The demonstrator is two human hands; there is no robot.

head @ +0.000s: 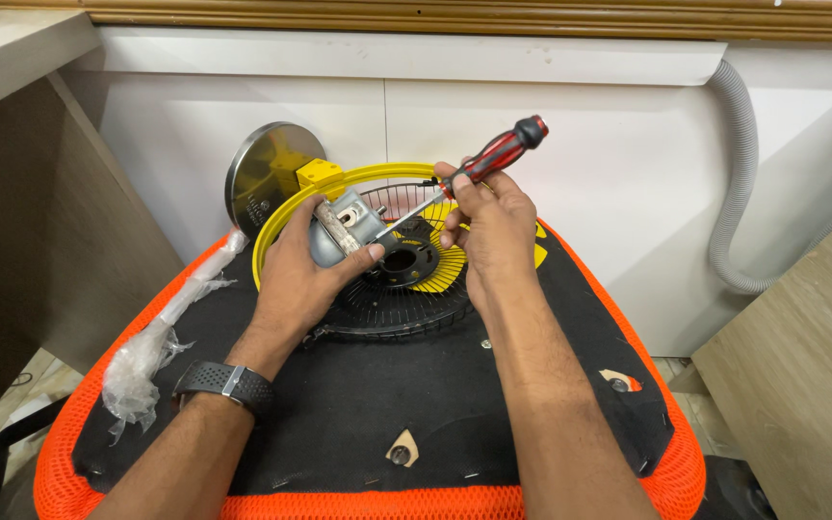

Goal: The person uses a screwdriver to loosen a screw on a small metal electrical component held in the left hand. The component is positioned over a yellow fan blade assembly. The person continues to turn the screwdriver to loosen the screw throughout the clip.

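Note:
My left hand [302, 272] grips a small grey fan motor [344, 223] and holds it tilted over a black wire fan guard [392, 303]. My right hand [491, 223] holds a red-and-black screwdriver [498, 154] by the handle. Its metal shaft points down-left, with the tip at the motor. A yellow fan ring [286, 217] and a round metal base [260, 173] stand behind the guard. All of this rests on a black pad with an orange mesh border [358, 404]. A dark watch sits on my left wrist.
A crumpled clear plastic wrap [151, 351] lies on the pad's left edge. White cabinet doors [493, 125] rise behind. A grey corrugated hose [739, 183] hangs at right. Wooden panels stand at far left and at right [801, 385].

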